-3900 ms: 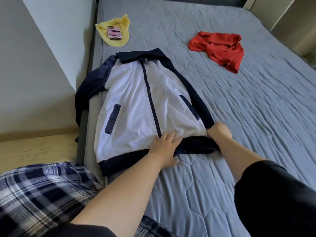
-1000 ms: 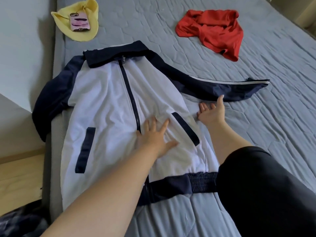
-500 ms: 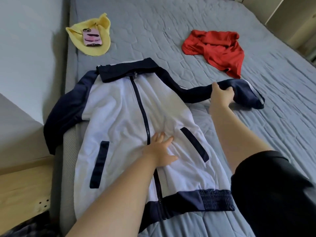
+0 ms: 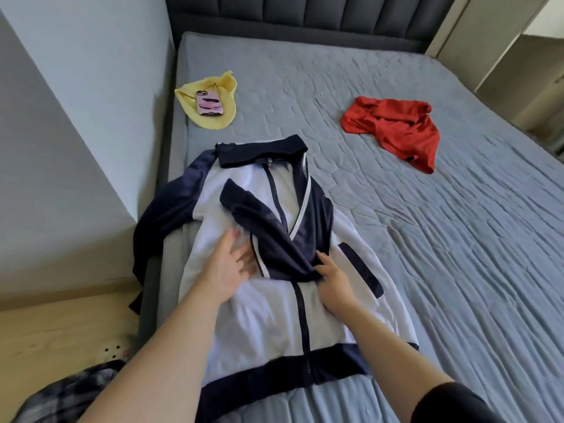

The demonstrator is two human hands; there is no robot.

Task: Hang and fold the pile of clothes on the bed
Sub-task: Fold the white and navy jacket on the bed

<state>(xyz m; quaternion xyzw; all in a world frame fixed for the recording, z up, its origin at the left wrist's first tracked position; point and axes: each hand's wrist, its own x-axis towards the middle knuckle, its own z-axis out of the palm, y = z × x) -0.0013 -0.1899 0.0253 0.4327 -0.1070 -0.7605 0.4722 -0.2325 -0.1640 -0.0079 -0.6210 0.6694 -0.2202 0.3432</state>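
Folding the jacket (image 4: 268, 325), front-up at the left edge of the bed (image 4: 427, 270): pressing its white front with the flat, spread left hand (image 4: 229, 270), pinching the bend of the crossed sleeve (image 4: 274, 227) in the curled fingers of the right hand (image 4: 331, 280). Next, likely, drawing in the other sleeve (image 4: 164, 209), hanging over the side.

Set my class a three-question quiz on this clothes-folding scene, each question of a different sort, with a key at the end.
1. True or false: both sleeves of the jacket are folded across its front.
2. The phone lies on: A) a pillow; B) the yellow cloth; C) a book.
3. Fill in: the ____ hand pinches the folded sleeve.

Key
1. False: the hanging sleeve droops over the edge of the bed.
2. B.
3. Right: the right hand pinches it, while the left hand lies flat on the white front.
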